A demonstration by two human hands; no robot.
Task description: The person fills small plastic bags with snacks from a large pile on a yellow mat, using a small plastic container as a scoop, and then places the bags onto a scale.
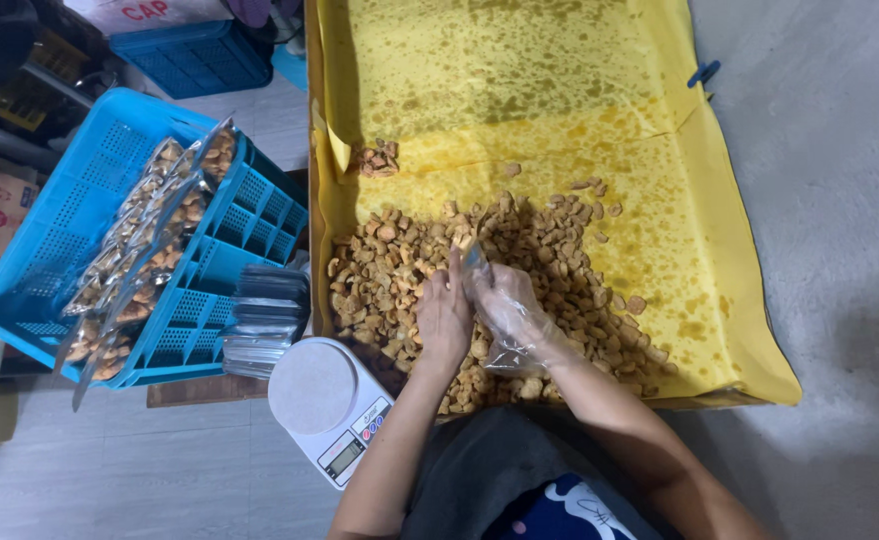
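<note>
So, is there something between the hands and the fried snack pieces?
Nothing visible. The left hand rests directly on the snack pieces; the right hand, in a clear plastic glove, lies among them too.

The left hand [443, 312] is bare and rests on a big pile of brown fried snacks [399, 262]. The right hand [512, 312] wears a thin see-through plastic glove and touches the left one. The snacks lie on oily yellow paper [559, 90] in a big tray. A white kitchen scale [327, 405] sits just beside it. A blue crate [59, 210] holds filled snack bags [144, 240].
</note>
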